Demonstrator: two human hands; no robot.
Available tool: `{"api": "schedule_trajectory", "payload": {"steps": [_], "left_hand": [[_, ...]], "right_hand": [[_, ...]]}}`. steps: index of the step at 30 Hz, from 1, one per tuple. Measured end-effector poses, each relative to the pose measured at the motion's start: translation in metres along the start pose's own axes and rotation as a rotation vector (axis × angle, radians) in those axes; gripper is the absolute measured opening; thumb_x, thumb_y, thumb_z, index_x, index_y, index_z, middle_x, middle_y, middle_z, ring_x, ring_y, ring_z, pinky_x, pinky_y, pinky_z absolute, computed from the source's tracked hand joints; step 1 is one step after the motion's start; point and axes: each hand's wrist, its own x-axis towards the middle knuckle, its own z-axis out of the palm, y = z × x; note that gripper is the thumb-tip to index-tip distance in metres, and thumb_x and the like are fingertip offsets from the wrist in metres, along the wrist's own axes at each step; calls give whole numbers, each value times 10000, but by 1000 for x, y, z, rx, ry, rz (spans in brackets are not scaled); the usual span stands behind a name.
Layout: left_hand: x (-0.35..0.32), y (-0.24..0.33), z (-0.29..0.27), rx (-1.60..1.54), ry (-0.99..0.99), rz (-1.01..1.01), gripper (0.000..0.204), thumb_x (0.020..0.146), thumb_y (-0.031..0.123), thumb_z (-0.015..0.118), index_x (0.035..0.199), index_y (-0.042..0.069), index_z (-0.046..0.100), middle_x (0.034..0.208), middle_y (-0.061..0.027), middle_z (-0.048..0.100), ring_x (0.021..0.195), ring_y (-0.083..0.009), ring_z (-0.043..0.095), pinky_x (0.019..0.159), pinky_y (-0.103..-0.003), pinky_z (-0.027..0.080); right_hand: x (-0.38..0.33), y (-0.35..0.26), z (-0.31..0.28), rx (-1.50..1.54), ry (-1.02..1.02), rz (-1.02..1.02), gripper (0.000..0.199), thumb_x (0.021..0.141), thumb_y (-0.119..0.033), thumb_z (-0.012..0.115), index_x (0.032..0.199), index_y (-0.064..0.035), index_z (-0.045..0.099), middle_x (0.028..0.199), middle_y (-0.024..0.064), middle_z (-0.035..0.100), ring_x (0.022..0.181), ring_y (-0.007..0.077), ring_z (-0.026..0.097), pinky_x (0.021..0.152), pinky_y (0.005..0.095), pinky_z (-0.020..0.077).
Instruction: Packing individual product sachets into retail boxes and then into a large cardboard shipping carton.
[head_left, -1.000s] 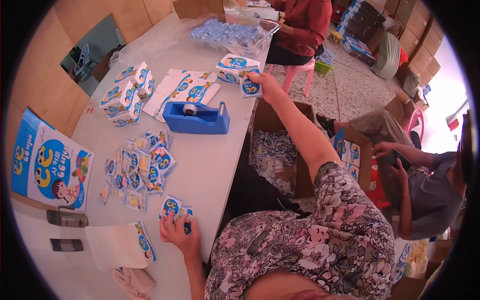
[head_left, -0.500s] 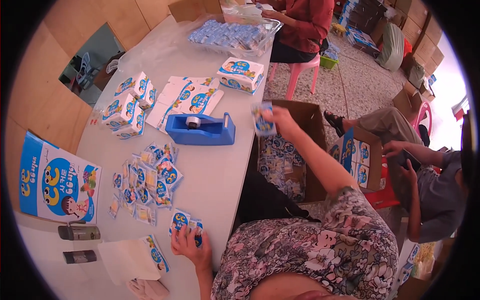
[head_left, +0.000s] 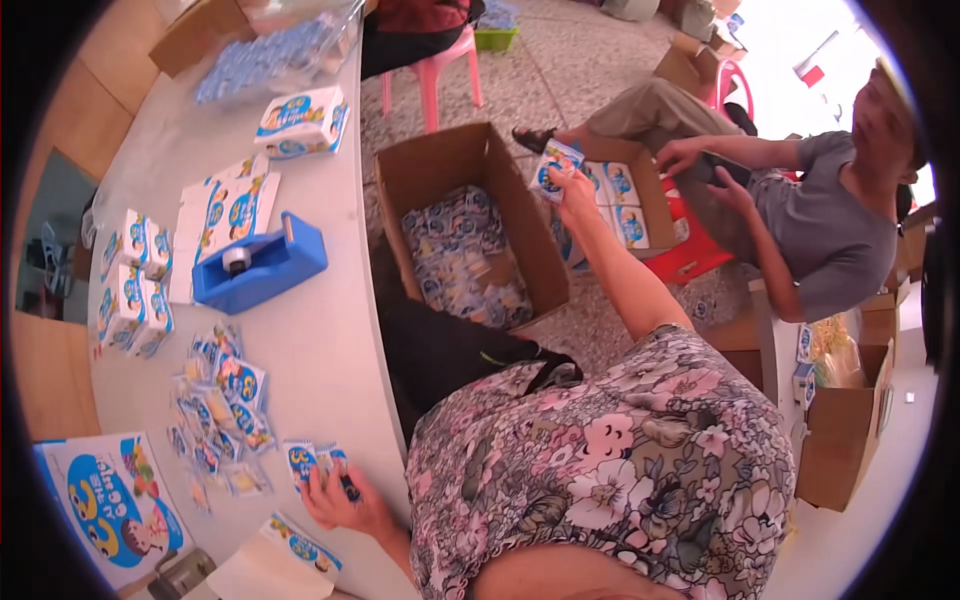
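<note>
My left hand [head_left: 342,500] rests at the table's near edge, its fingers curled over two small blue-and-white sachets [head_left: 302,462]. Out to the right, my right hand [head_left: 572,192] pinches another printed sachet [head_left: 558,164] between thumb and fingers, held in the air past the far right rim of an open brown carton [head_left: 548,262]. Inside that carton lie many loose sachets [head_left: 455,240]. A loose heap of the same sachets [head_left: 222,405] covers the table beyond my left hand.
A blue tape dispenser [head_left: 262,270], flattened box card [head_left: 250,195] and small printed boxes [head_left: 130,285] occupy the table. One larger printed box [head_left: 305,120] stands farther off. At right, a seated person [head_left: 830,200] is beside a carton of white boxes [head_left: 650,190].
My right hand has carried its sachet away from the table side, across the carton to its far right. My left hand keeps its place on the sachets. The view has turned rightward.
</note>
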Motion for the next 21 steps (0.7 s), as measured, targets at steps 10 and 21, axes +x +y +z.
{"api": "schedule_trajectory", "payload": {"steps": [10,21], "left_hand": [[-2,6,3,23,-4,-73,147,875,187,660,966,87,718,1258,-78,620,1281,-340,442,1086,-513,262],[63,67,-2,-442,-67,118,343,693,94,762,1020,65,662,1160,-129,627,1121,-336,546,1002,-457,367]], "right_hand": [[24,-69,-31,-28,162,-239,66,845,-44,713,892,-52,667,781,-29,641,659,71,598,592,237,479],[-151,-13,118,-671,-737,289,207,924,-176,615,1016,-11,701,879,36,713,778,104,661,736,266,529]]}}
